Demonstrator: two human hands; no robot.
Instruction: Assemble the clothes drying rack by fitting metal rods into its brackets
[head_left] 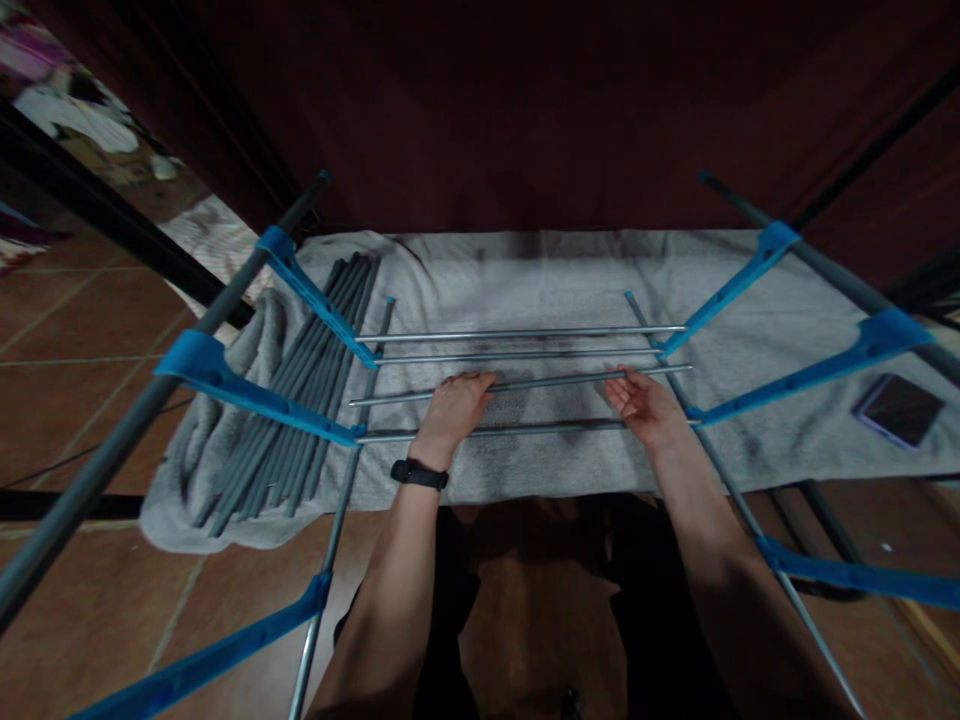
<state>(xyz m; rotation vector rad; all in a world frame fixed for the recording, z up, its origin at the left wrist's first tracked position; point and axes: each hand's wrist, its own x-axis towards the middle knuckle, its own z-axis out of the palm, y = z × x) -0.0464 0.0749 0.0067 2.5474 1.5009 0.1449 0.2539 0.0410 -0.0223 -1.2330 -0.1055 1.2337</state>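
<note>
Left hand (459,402) curls its fingers over 1 metal rod (551,382); right hand (642,404), fingers half-curled, touches it, hold unclear.

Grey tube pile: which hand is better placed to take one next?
Probably the left hand: it is nearer the tube pile, while the right hand is farther away along the rod.

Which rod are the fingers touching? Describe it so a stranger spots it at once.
Over the grey blanket, four rods run crosswise between blue brackets. Take the third rod from the curtain, with the left hand over it; it slants most of the four.
</note>
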